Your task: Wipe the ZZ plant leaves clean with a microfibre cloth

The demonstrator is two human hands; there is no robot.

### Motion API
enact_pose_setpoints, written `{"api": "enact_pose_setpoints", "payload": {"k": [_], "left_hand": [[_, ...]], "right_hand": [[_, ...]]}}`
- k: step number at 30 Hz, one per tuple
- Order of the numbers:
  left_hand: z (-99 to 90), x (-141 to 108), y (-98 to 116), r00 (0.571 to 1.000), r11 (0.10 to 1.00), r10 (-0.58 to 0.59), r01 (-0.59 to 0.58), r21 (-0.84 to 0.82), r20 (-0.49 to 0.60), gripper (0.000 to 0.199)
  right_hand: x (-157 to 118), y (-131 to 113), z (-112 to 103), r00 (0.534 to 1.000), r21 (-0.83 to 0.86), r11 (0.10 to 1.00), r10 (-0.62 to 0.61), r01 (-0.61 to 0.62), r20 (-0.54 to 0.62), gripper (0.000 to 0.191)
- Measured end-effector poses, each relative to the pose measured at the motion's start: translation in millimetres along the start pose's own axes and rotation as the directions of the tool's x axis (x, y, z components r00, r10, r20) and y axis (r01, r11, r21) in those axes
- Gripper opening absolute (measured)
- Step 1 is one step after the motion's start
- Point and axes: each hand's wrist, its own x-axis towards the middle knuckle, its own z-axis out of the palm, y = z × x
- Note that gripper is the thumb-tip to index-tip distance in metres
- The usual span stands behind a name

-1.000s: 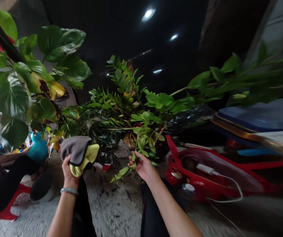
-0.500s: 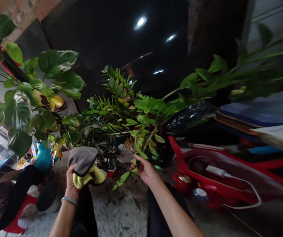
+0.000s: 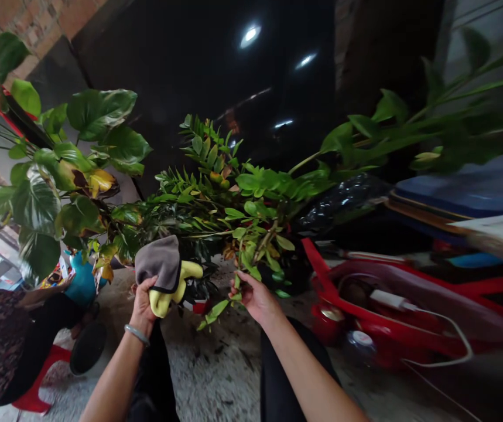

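A folded cloth (image 3: pixel 160 264), grey on one side and yellow on the other with a dark edge, is gripped in my left hand (image 3: pixel 144 302). My right hand (image 3: pixel 253 296) pinches a leafy plant stem (image 3: pixel 238 283) that hangs down from the green plant (image 3: pixel 260 240) in front of me. The stem's lower leaves (image 3: pixel 216 313) droop to the left, below my fingers. A small gap separates the cloth from the held stem. The plant's pot is hidden behind foliage.
Large-leaved foliage (image 3: pixel 36 199) rises at the left. Below it, a person (image 3: pixel 5 346) sits on a red stool (image 3: pixel 43 381) near a dark bucket (image 3: pixel 88 349). On the right is a red frame-like object (image 3: pixel 365 316) with a white cable (image 3: pixel 442 328). A dark glossy panel (image 3: pixel 198 64) stands behind.
My left hand has moved the cloth right and slightly up, closer to the held stem. My right hand keeps its pinch on the stem, almost unmoved.
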Motion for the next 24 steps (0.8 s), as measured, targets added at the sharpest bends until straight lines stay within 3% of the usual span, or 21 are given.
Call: {"api": "enact_pose_setpoints", "payload": {"k": [2, 6, 9, 12, 14, 15, 17, 19, 21, 24], "left_hand": [[18.7, -5.9, 8.6, 0.997, 0.997, 0.077, -0.076, -0.014, 0.028, 0.014], [86.7, 2.6, 37.4, 0.939, 0.944, 0.329, -0.328, -0.032, 0.102, 0.023], [115.5, 22.0, 30.6, 0.941, 0.944, 0.324, -0.329, 0.028, 0.1, 0.03], [100.1, 33.2, -6.5, 0.998, 0.986, 0.063, -0.061, 0.156, -0.003, 0.032], [77.9, 29.6, -32.2, 0.987, 0.957, -0.147, 0.158, 0.242, -0.061, 0.033], [68.9, 24.7, -40.5, 0.974, 0.936, -0.214, 0.225, 0.271, -0.07, 0.033], [62.7, 12.8, -42.7, 0.97, 0.927, -0.239, 0.241, 0.287, -0.043, 0.032], [74.7, 4.4, -26.6, 0.988, 0.958, -0.151, 0.138, 0.253, 0.033, 0.031], [97.6, 4.5, -1.8, 0.993, 0.982, 0.031, -0.051, 0.179, 0.116, 0.034], [121.7, 17.7, 21.4, 0.949, 0.952, 0.28, -0.294, 0.087, 0.143, 0.036]], "right_hand": [[-0.7, -0.9, -0.9, 1.0, -0.004, 1.0, 0.002, -0.002, 0.005, 0.013], [-2.2, -1.2, 1.4, 1.0, 0.008, 1.0, -0.027, 0.027, -0.011, 0.011], [-2.4, -0.6, 3.3, 0.999, 0.009, 0.999, -0.031, 0.031, -0.015, 0.011], [-2.4, -0.3, 2.9, 1.0, 0.012, 1.0, -0.013, 0.013, -0.019, 0.013], [-2.4, -0.8, 1.3, 1.0, 0.01, 1.0, -0.001, 0.001, -0.028, 0.013], [-2.4, -1.2, 0.3, 1.0, 0.009, 1.0, 0.004, -0.004, -0.03, 0.013], [-2.7, -2.6, -1.6, 1.0, 0.004, 1.0, 0.009, -0.009, -0.02, 0.013], [-3.4, -4.3, -2.5, 1.0, 0.004, 1.0, 0.004, -0.004, -0.003, 0.013], [-4.7, -5.5, -1.8, 1.0, 0.012, 1.0, 0.001, -0.001, 0.015, 0.011], [-7.8, -5.7, 2.3, 0.999, 0.019, 1.0, 0.013, -0.013, 0.042, 0.012]]}}
